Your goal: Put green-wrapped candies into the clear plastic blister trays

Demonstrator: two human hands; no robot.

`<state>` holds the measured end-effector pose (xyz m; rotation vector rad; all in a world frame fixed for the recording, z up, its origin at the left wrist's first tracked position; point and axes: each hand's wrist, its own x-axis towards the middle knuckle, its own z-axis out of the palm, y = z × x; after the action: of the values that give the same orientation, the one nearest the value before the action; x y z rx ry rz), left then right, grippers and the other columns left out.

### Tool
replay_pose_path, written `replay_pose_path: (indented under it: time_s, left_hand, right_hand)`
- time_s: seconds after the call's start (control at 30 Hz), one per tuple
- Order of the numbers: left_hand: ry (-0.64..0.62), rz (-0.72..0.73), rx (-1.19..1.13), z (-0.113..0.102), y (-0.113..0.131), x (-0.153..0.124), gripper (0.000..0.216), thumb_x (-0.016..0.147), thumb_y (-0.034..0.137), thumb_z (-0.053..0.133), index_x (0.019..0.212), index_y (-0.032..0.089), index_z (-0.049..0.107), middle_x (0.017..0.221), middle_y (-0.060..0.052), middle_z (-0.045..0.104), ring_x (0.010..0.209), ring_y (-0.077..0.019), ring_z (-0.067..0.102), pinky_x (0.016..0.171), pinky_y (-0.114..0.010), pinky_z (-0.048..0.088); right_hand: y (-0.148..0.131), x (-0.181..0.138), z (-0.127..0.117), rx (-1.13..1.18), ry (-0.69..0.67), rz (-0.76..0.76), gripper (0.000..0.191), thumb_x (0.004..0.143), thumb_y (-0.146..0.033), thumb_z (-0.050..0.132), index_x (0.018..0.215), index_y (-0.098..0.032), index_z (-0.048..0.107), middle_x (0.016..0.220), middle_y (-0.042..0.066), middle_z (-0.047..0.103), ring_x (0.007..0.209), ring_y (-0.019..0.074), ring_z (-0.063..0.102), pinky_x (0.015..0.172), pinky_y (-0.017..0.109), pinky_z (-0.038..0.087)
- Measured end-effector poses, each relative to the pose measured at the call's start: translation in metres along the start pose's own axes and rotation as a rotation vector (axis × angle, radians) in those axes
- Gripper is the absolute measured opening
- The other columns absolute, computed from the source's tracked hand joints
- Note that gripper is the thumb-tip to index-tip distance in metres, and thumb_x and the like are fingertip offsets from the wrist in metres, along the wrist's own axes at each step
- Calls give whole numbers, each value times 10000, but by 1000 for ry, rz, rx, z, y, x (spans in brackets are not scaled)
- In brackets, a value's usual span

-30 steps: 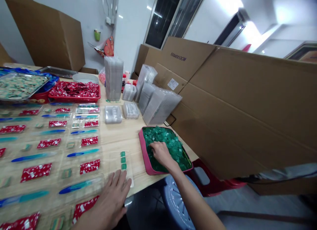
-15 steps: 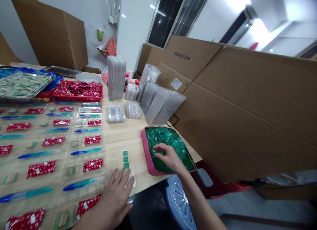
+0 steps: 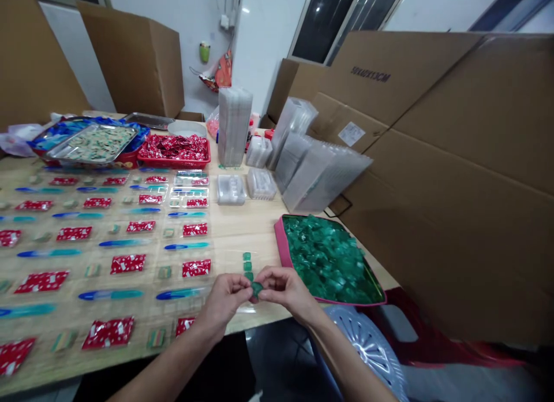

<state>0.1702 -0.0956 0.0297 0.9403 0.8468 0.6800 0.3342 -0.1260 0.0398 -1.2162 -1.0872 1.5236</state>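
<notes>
At the near edge of the desk (image 3: 242,223), both hands meet over a small green wrapped piece (image 3: 257,288), which sits pinched between their fingertips just above the wood. The left hand (image 3: 225,301) closes thumb and forefinger on the piece's left side; the right hand (image 3: 285,289) does the same on its right side, the other fingers curled loosely, so the two hands are together and clamped on the one piece. Just beyond it, touching nothing of the hands, lies a clear plastic tray (image 3: 242,269) with three green pieces (image 3: 247,265) in a short column. To the right, near the desk's right edge, stands a pink tray (image 3: 282,249) heaped with green wrapped pieces (image 3: 329,260). To the left, rows of clear trays with red packets (image 3: 196,267) and blue pens (image 3: 182,294) cover the desk.
</notes>
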Motion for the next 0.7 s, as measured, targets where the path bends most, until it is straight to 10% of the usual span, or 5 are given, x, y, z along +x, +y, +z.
replay_pose_path:
  time_s: [0.23, 0.5, 0.7]
  left_hand:
    - [11, 12, 141, -2, -7, 0, 125, 684, 260, 599, 678, 137, 622, 594, -23, 641, 621, -168, 615, 655, -286, 441]
    - [-200, 351, 1372, 3, -15, -40, 158, 825, 219, 489, 891, 147, 613, 962, -115, 645, 959, -267, 561, 942, -432, 380]
    - [-231, 372, 1614, 5, -38, -42, 259, 823, 275, 521, 998, 103, 605, 1053, -151, 620, 1052, -304, 534, 1010, -470, 320]
  right_hand:
    - [15, 0, -4, 12, 53, -17, 270, 615, -304, 807, 828, -179, 697, 699, 1, 662, 609, 135, 619, 616, 263, 493]
    - [13, 6, -20, -689, 118, -216, 89, 726, -104, 614, 786, -168, 628, 764, 22, 626, 721, 154, 594, 688, 264, 463]
    - [19, 7, -3, -1070, -60, -307, 205, 768, -14, 518, 851, -171, 619, 833, 32, 599, 761, 144, 562, 683, 228, 415]
